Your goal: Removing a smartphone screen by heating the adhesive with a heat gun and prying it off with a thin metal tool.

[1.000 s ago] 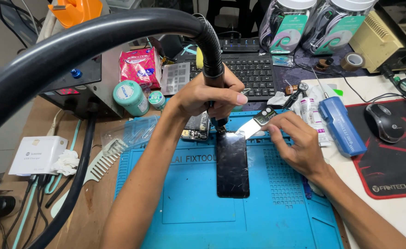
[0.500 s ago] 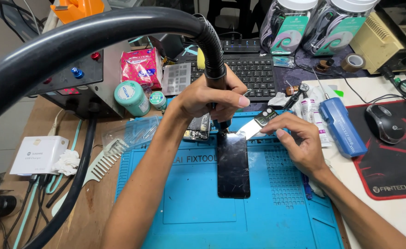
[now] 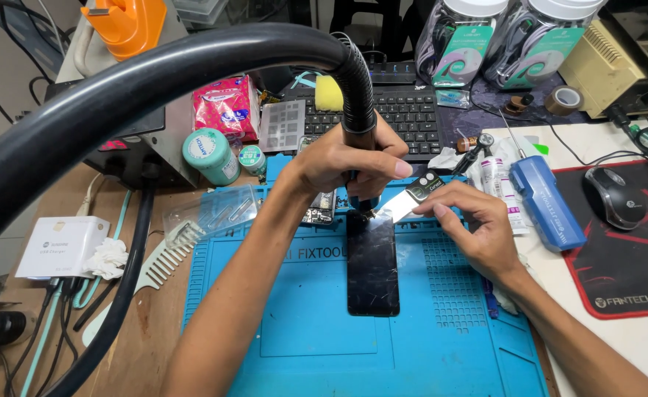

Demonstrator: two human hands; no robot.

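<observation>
A black phone (image 3: 373, 266) with a cracked face lies lengthwise on the blue work mat (image 3: 287, 338). My left hand (image 3: 349, 165) grips the handle of a hot-air wand on a thick black hose (image 3: 155, 81), its nozzle pointing down at the phone's far end. My right hand (image 3: 474, 224) holds a thin metal pry blade (image 3: 405, 204) with a dark handle, its tip at the phone's top right corner. A small circuit board (image 3: 318, 208) lies just left of the phone's far end.
Behind the mat are a black keyboard (image 3: 412, 114), a pink packet (image 3: 228, 106), a teal tub (image 3: 210, 154) and two cable jars (image 3: 463, 37). A blue case (image 3: 548, 202), tubes and a mouse (image 3: 614, 195) on a red-edged pad lie right. A white comb (image 3: 147, 272) and charger box (image 3: 63, 246) lie left.
The hands, wand and blade stay at the phone's far end with only a slight shift. The phone has not moved.
</observation>
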